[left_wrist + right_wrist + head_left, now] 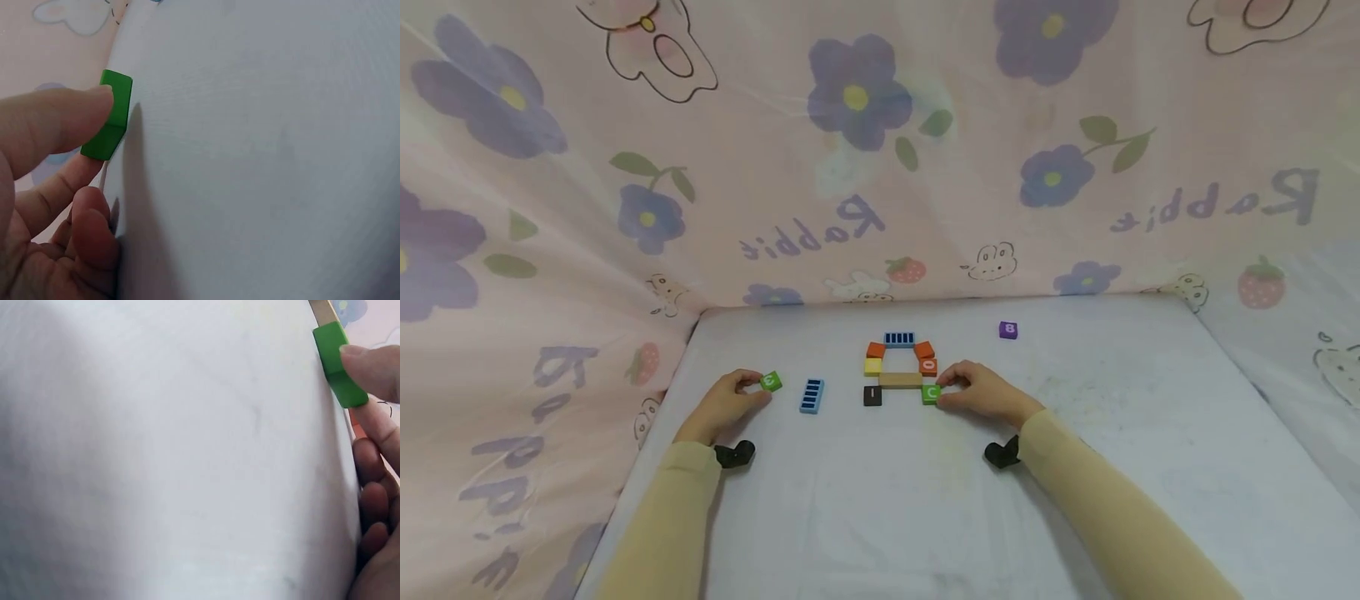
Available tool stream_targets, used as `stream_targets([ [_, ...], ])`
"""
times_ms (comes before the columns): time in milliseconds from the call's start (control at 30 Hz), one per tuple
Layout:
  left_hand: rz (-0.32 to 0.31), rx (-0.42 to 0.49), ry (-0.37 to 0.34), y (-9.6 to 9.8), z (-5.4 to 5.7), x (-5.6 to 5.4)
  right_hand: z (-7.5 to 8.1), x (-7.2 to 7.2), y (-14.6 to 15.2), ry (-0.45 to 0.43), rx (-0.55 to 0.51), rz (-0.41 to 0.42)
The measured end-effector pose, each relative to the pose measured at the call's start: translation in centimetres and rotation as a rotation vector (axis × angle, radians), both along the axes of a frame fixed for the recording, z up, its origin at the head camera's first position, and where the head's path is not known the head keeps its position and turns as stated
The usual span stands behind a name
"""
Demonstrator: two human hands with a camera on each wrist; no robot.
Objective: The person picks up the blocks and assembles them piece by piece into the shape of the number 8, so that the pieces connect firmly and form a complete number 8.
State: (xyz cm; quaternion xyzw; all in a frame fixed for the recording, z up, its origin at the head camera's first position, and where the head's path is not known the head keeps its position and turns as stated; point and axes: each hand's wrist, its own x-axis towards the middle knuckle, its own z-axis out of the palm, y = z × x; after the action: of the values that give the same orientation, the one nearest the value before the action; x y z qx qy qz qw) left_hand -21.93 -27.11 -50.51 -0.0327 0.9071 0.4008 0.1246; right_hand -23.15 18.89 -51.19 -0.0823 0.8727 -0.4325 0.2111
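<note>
I note the left hand [727, 406] pinching a tilted green square block [771, 382]. The right hand [986, 392] pinches a green square block marked C [931, 394].

A blue striped block [812, 396] lay in the way between the left hand [728, 406] and the black block [872, 396], with a lane on either side. The near table [865, 517], between the sleeves [662, 508], gave a hand wide room to pass. The right hand [981, 392] blocked the green C block [931, 394] from the right; behind it, a gap ran between the right orange block [924, 350] and the purple block [1008, 330]. A cloth wall [940, 200] barred the back.
</note>
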Motion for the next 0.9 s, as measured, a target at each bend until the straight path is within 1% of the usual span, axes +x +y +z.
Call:
stream_targets([
  [200,0.019,-0.010,0.014,0.36,-0.43,-0.25,-0.03,-0.07,0.20,-0.021,-0.012,-0.010],
  [367,0.026,-0.012,0.016,0.45,-0.46,-0.28,-0.24,-0.15,0.09,-0.040,-0.037,-0.023],
  [567,0.036,-0.026,0.015,0.51,-0.66,0.06,-0.17,-0.07,-0.10,-0.042,-0.035,-0.024],
  [800,0.008,-0.035,0.062,0.59,-0.67,0.18,0.31,0.03,-0.16,-0.007,-0.033,-0.029],
  [900,-0.003,-0.032,0.072,0.58,-0.72,0.26,0.19,0.10,-0.11,-0.014,-0.035,-0.033],
])
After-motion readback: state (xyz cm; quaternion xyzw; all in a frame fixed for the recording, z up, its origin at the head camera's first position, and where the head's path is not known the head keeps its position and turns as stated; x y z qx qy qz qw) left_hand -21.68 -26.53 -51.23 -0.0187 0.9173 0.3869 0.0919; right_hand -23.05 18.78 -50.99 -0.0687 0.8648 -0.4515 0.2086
